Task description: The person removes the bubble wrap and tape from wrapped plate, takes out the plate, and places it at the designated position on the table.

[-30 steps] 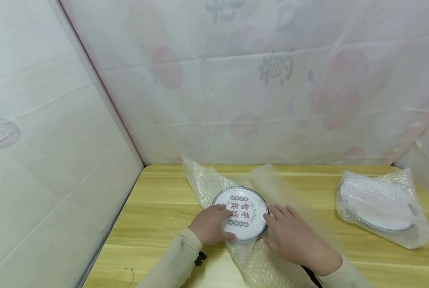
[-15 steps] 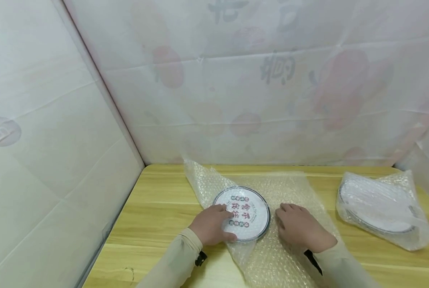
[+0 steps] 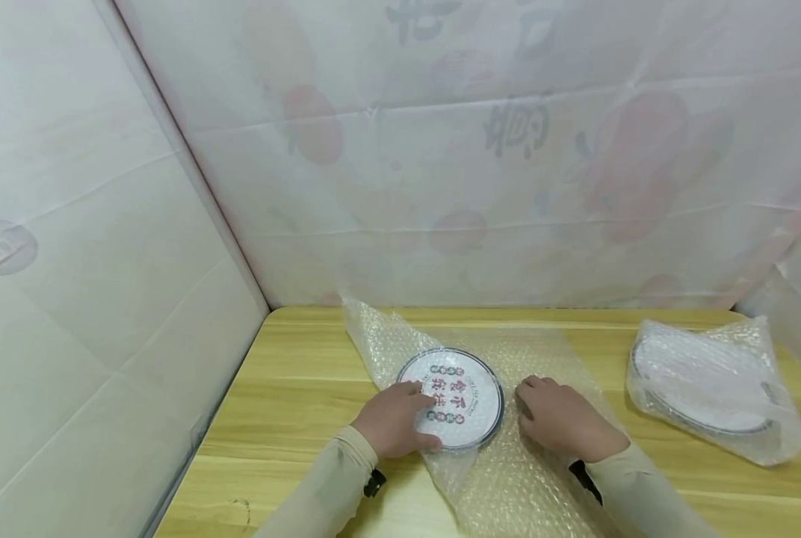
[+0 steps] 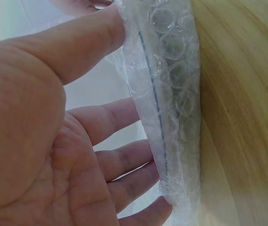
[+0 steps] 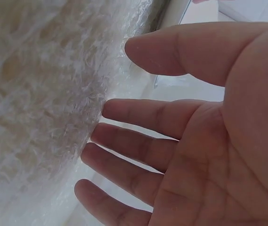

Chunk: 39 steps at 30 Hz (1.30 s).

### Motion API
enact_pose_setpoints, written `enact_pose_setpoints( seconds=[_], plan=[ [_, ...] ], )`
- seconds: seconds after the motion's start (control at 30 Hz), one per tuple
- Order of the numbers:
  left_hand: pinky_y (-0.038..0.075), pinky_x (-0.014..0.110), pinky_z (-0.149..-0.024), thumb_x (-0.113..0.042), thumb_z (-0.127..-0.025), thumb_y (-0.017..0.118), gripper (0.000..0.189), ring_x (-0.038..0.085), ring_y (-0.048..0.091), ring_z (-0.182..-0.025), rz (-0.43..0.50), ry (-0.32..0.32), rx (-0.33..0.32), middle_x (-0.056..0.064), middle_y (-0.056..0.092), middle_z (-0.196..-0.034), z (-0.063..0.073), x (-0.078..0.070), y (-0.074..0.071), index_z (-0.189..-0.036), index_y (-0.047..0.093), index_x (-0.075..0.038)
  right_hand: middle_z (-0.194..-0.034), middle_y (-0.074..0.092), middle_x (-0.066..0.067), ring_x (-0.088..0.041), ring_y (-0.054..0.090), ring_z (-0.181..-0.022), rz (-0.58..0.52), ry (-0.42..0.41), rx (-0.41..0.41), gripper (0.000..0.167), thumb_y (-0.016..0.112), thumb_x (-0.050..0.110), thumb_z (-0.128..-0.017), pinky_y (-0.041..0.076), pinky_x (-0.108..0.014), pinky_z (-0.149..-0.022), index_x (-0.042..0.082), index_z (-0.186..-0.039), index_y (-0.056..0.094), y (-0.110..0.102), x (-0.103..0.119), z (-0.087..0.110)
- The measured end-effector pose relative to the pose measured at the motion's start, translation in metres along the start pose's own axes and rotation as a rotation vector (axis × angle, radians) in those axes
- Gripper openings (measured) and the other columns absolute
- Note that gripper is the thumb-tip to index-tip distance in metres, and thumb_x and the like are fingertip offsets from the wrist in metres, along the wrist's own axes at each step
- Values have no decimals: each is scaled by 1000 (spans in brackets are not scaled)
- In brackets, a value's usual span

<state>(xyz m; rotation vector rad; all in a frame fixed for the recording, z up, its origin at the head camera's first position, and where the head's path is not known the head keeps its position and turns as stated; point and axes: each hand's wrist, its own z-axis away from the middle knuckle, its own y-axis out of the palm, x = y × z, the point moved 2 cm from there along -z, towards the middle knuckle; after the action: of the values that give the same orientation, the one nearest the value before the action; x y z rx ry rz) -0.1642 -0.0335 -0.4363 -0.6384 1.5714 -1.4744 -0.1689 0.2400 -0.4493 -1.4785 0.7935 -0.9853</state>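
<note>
A round white plate (image 3: 471,392) with a dark blue rim and red characters lies on a sheet of bubble wrap (image 3: 508,478), with a layer of the wrap over it. My left hand (image 3: 392,420) rests on the plate's left side, its thumb and fingers spread. In the left wrist view, the fingertips touch the wrapped plate (image 4: 148,108) along its edge. Right of the plate, my right hand (image 3: 562,418) touches the spread part of the wrap with its fingertips. In the right wrist view its fingers (image 5: 138,146) are fairly straight, reaching to the bubble wrap (image 5: 39,103) and gripping nothing.
Another wrapped plate (image 3: 703,381) lies on the right of the wooden table (image 3: 293,373). Fabric walls stand behind the table (image 3: 400,172) and at the left (image 3: 104,299).
My right hand has moved from the plate's right edge a little to the right. The raised flap of bubble wrap there now lies flatter, spread to the right. My left hand has stayed in place.
</note>
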Motion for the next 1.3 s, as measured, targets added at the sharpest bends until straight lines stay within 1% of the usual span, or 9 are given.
enact_pose_setpoints(
  seconds=[0.13,0.27,0.37,0.47,0.57,0.7,1.0,1.13,1.3],
  plan=[
    [45,40,-113,-52,-81,84,67,31,54,-137,0,3,-3,13,58,-147,0,0,0,-135,69,-15,-98,64,-6,-28,64,-87,-8,11,9,15,65,15,-88,55,-47,-71,7,-101,66,-1,-1,0],
    [44,40,-114,-52,-81,84,67,31,54,-137,-2,3,-2,13,58,-147,0,0,0,-135,69,-15,-86,57,0,-18,54,-74,-24,22,17,8,66,15,-87,48,-40,-62,11,-91,60,-1,-2,0],
    [44,40,-114,-52,-81,84,66,31,54,-137,-2,1,0,13,58,-147,0,0,0,-135,69,-16,-83,53,2,-16,49,-70,-32,28,25,9,66,16,-87,46,-39,-59,12,-90,58,-4,-1,0],
    [44,40,-114,-52,-81,83,66,31,54,-137,-3,0,0,13,58,-147,0,0,0,-135,69,-16,-87,57,0,-18,54,-73,-33,31,34,9,66,16,-88,48,-41,-61,11,-92,61,-6,1,1],
    [44,40,-114,-52,-82,83,66,31,53,-138,-6,1,1,13,58,-148,0,0,0,-135,69,-16,-99,63,-7,-28,63,-87,-26,26,25,13,66,16,-89,55,-48,-71,8,-98,67,-7,1,1],
    [43,40,-115,-52,-83,82,65,31,53,-138,-14,3,5,13,57,-148,0,0,0,-136,69,-16,-109,65,-13,-38,64,-100,-13,16,-3,19,66,16,-88,57,-56,-80,7,-104,71,-7,-1,1],
    [42,40,-116,-52,-84,80,64,31,52,-139,-16,7,4,13,57,-149,0,0,0,-136,68,-16,-91,55,-1,-23,57,-81,-54,48,20,13,64,17,-89,50,-44,-66,11,-100,66,-5,-4,1],
    [43,40,-116,-51,-84,81,64,31,52,-139,-17,12,3,13,57,-149,0,0,-1,-136,68,-16,-90,51,0,-20,51,-78,-77,66,40,14,65,18,-89,45,-40,-64,11,-102,64,-4,-5,1],
    [43,40,-115,-51,-84,81,64,31,53,-138,-16,13,3,13,58,-148,1,0,-1,-136,69,-16,-92,54,-2,-20,54,-79,-70,61,46,18,65,20,-90,49,-42,-65,10,-105,66,-5,-5,1]
  ],
)
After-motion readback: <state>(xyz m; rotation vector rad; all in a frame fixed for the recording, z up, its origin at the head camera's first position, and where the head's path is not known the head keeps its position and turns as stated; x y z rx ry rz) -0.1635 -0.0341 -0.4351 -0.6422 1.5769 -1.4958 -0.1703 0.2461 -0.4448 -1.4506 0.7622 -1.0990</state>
